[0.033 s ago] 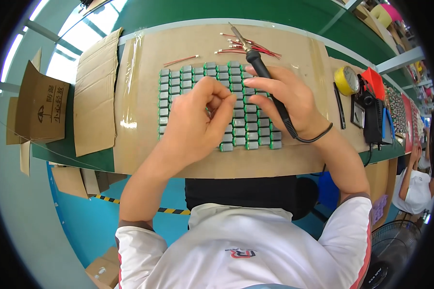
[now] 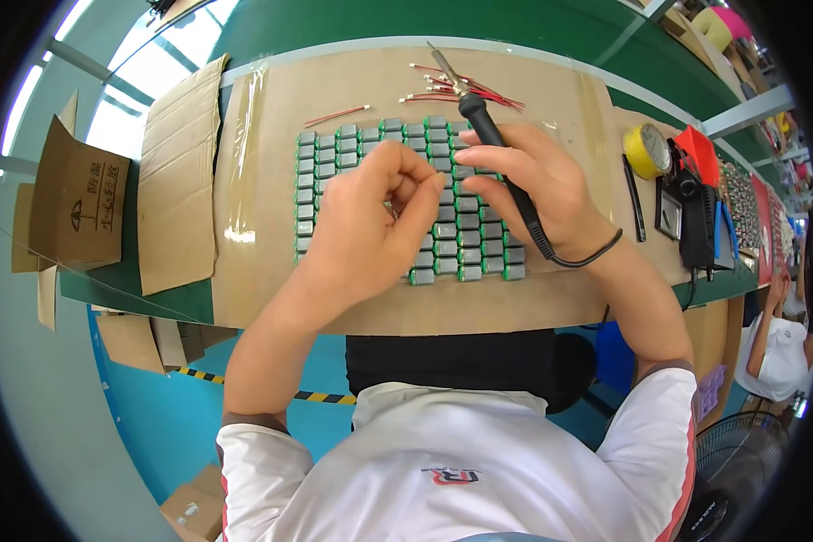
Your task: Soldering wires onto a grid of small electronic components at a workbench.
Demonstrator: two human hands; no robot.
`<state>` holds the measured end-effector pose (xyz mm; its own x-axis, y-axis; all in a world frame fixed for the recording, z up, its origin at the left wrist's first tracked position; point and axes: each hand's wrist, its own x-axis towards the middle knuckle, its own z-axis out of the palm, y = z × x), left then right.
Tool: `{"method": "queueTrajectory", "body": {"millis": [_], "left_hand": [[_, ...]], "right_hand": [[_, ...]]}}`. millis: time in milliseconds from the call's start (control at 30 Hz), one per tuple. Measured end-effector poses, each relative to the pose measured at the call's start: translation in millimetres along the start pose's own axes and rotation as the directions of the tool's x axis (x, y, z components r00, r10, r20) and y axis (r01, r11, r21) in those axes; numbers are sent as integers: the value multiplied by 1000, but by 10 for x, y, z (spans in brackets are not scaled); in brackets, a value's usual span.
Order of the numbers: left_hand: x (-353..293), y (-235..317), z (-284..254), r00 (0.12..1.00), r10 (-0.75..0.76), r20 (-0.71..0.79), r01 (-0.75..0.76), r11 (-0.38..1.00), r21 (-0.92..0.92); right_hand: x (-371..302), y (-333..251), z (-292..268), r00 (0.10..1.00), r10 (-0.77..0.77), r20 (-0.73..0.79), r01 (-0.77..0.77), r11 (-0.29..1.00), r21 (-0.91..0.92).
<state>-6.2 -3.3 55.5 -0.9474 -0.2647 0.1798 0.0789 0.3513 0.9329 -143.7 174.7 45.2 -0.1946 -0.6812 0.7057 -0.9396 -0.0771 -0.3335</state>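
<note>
Rows of small grey blocks with green edges (image 2: pixel 445 230), their exact kind unclear, form a grid on the cardboard-covered table. Over the grid's middle, my left hand (image 2: pixel 370 217) pinches thumb and fingertips together; anything between them is hidden or too small to make out. A soldering iron (image 2: pixel 490 126) lies across my right hand (image 2: pixel 551 185), held in its curled fingers. Its metal tip points away from me toward the far edge, and its cord loops by my wrist. My right thumb and forefinger are apart, close to the left fingertips.
Red wires with white connectors (image 2: pixel 465 90) lie beyond the grid, one apart at left (image 2: pixel 337 115). On the right are yellow tape (image 2: pixel 647 151), a black pen-like tool (image 2: pixel 634 197) and a black soldering station (image 2: pixel 696 226). An open carton (image 2: pixel 81 199) and cardboard sheet (image 2: pixel 181 181) stand left.
</note>
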Motion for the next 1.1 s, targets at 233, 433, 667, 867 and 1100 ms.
{"method": "queueTrajectory", "body": {"millis": [233,433,667,867,1100], "left_hand": [[263,83,-12,994,60,89,-63,998,22],[657,61,-200,992,-14,-129,21,998,57],[737,-106,-136,952,-78,-295,167,942,292],[659,-285,-30,958,-134,-255,218,916,337],[673,-454,11,973,8,-232,96,897,431]], "right_hand": [[45,251,-214,997,-5,71,5,1000,-5],[126,612,-365,969,246,-8,-241,957,158],[-359,876,-157,810,586,-6,-416,582,699],[-423,865,-61,736,668,111,-466,381,798],[-402,918,8,690,707,158,-535,350,769]]}}
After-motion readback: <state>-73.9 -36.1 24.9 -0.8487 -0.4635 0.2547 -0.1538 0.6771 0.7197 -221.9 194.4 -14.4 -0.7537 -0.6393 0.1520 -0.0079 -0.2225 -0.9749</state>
